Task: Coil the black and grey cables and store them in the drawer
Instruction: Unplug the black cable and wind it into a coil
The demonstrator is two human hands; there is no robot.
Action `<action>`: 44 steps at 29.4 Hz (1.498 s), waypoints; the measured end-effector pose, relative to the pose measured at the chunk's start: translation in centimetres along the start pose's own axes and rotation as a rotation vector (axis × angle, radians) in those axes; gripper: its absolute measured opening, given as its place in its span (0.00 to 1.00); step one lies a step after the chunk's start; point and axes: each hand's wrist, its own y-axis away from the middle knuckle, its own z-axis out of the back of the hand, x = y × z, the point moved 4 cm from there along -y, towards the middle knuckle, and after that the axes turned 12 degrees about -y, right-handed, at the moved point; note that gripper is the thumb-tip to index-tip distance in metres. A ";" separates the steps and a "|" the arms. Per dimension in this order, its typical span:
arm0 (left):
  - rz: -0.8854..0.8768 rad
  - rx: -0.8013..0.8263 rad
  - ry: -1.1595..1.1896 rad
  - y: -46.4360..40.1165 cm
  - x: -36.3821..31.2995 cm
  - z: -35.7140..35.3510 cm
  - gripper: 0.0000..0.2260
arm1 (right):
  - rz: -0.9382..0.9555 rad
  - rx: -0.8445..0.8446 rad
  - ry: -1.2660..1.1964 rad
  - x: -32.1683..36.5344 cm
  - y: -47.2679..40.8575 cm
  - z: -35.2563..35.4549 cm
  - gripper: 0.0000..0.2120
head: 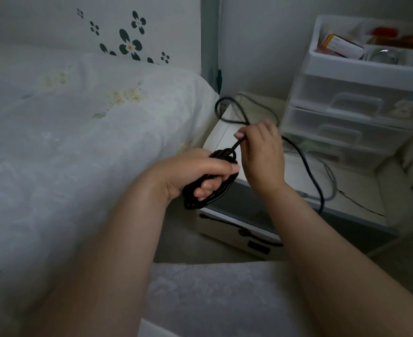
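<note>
My left hand (195, 173) grips a bundle of black cable loops (215, 190) over the front left corner of the nightstand. My right hand (261, 152) pinches a strand of the same black cable just above the bundle. Its loose length (307, 166) trails right across the nightstand top (361, 190), and a further black loop (234, 113) arcs behind my right hand. A grey cable (332, 188) lies curved on the nightstand, right of the black one. The nightstand drawer (227, 229) below stands pulled out, with a dark cord inside.
A bed with a pale floral cover (79, 142) fills the left. A white plastic drawer unit (351, 113) stands at the back right of the nightstand, with boxes in its top tray. A thin black wire (361, 203) crosses the nightstand's right side.
</note>
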 end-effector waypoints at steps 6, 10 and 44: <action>-0.134 0.004 0.120 0.7 -1.1 0.4 0.15 | -0.153 0.124 -0.112 0.5 0.4 0.0 0.17; -0.179 -0.006 0.189 0.8 -1.1 0.7 0.17 | -0.248 0.286 -0.192 1.2 1.1 -0.5 0.09; -0.577 -0.559 1.424 2.0 1.3 7.5 0.23 | -0.778 0.457 -0.772 2.0 1.8 -0.9 0.19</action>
